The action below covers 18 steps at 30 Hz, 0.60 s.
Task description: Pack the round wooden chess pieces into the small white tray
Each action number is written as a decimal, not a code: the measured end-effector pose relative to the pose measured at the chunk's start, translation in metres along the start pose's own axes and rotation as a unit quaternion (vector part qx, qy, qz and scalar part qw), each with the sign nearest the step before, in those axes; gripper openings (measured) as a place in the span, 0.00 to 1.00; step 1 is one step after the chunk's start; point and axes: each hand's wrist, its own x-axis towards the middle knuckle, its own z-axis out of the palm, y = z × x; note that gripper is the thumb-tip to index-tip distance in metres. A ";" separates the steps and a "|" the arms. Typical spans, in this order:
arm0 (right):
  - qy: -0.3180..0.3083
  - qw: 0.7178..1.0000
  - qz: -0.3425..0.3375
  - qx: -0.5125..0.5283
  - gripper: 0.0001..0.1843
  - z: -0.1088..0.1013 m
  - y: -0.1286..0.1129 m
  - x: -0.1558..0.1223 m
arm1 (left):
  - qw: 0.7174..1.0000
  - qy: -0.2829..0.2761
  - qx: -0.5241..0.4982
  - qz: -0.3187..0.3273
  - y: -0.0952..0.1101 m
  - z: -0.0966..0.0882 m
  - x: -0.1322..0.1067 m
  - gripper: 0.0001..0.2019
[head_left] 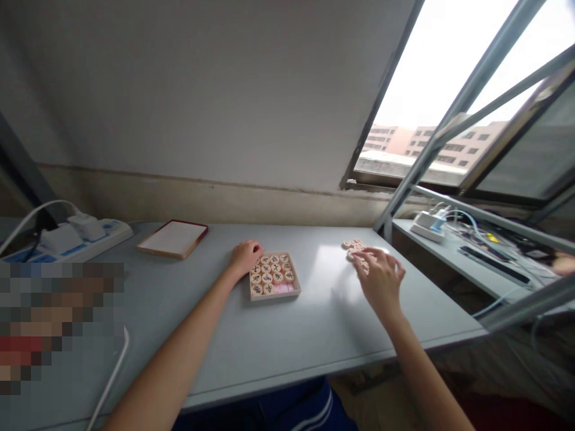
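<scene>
Round wooden xiangqi pieces (266, 278) with dark characters sit in rows inside a shallow square box (275, 296). A pink patch shows at its front right corner, where pieces are absent. My left hand (245, 257) rests at the box's back left corner, its fingers curled over the edge. To the right, my right hand (380, 275) hovers over a small heap of loose xiangqi pieces (353, 244). Its fingers are bent and apart, with the thumb and index finger close to the pieces; the hand partly hides the heap.
A shallow box lid (173, 236) with a red edge lies at the back left. Behind it stands a power strip (101, 233) with plugs and cables. A metal post (404, 185) rises at the table's right end, beside another desk (471, 263) with cables.
</scene>
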 end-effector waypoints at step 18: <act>-0.101 0.987 -0.110 -0.049 0.10 0.034 0.031 -0.009 | 1.000 -0.002 -0.029 0.003 -0.004 0.004 0.004 0.13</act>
